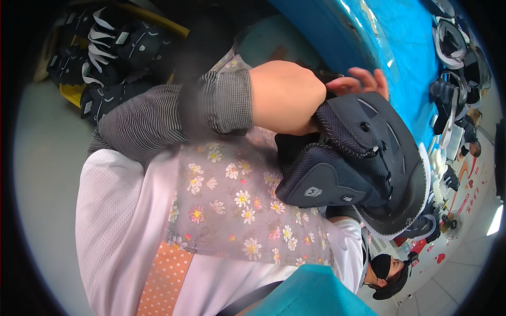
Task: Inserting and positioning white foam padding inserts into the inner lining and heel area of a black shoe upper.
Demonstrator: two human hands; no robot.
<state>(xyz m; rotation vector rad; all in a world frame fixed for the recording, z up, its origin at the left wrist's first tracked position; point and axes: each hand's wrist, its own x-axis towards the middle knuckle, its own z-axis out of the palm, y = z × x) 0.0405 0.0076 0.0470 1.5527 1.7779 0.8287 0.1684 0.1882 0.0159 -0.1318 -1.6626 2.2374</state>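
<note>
A dark navy and black shoe upper point(369, 152) is held up in front of my apron. Its toe points to the lower right, and a white stitched edge runs around its bottom. My left hand point(287, 97), in a striped sleeve, is closed at the shoe opening with its fingertips hidden inside. Beyond the upper, the curved, slightly spread fingers of my right hand point(363, 81) show above its far side. The upper covers the palm and most of the right forearm. A small black fastener sits on the upper's side.
Several similar uppers point(142, 45) fill a yellow crate point(71, 95) at the upper left. A blue-covered table point(406, 63) runs along the upper right, with more shoe uppers point(450, 45) on its far part. A masked person point(387, 271) in a black cap is at the lower right.
</note>
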